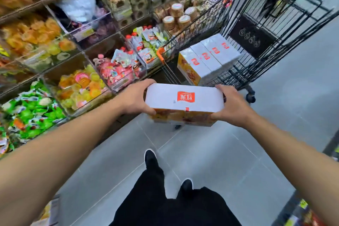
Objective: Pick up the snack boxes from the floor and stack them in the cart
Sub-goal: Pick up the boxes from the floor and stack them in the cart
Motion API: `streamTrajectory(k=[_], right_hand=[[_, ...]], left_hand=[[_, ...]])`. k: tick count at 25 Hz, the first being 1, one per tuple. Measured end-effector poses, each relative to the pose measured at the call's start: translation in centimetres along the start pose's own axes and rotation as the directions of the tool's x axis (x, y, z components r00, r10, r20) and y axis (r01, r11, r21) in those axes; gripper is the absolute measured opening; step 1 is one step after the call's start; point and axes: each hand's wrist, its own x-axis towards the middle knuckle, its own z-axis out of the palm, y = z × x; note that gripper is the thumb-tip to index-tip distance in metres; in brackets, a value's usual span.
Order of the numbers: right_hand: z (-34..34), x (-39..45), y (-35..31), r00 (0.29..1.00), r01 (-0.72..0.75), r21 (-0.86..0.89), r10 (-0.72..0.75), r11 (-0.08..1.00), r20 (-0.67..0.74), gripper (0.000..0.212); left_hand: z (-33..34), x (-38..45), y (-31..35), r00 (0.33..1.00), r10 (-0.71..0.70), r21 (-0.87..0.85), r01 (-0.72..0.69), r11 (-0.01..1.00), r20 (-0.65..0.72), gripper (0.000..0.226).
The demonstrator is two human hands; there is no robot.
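A white snack box (pixel 184 100) with a red logo on top and an orange printed side hangs level in front of me. My left hand (pixel 136 97) grips its left end, and my right hand (pixel 232 105) grips its right end. Just beyond it stands the black wire cart (pixel 260 29) with an orange corner piece. Several matching white snack boxes (pixel 207 57) stand side by side in the cart's basket. The held box is a little short of the cart's near edge.
Shelves (pixel 60 57) with clear bins of jelly cups, pouches and wrapped sweets run along the left. Grey tiled floor (pixel 211 152) lies below, with my black shoes and trousers on it. Another snack box (pixel 48 213) shows at the bottom left. More goods sit at the bottom right.
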Motion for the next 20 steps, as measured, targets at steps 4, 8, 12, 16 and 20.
streamTrajectory(k=[4,8,12,16,20], right_hand=[[-3.8,5.1,2.0,0.989,-0.044,0.003,0.044,0.999,-0.14,0.094],[-4.9,12.3,2.7,0.971,-0.131,0.009,0.13,0.991,-0.199,0.101],[-4.3,19.3,1.8,0.941,-0.264,0.074,0.274,0.962,-0.2,0.105],[-2.2,24.3,2.1,0.903,-0.401,0.026,0.4,0.916,-0.155,0.107],[1.3,27.4,2.8,0.873,-0.486,-0.183,0.481,0.854,-0.075,0.101]], left_hand=[[-3.4,8.9,1.7,0.995,0.103,0.022,-0.103,0.994,-0.001,0.093],[-6.6,19.1,0.6,0.968,0.246,0.091,-0.249,0.964,0.043,0.087],[-8.9,29.7,-1.8,0.932,0.331,0.175,-0.354,0.919,0.149,0.086],[-8.7,38.2,-3.7,0.866,0.374,0.303,-0.473,0.827,0.331,0.097],[-6.4,44.0,-5.0,0.8,0.363,0.439,-0.575,0.69,0.477,0.097]])
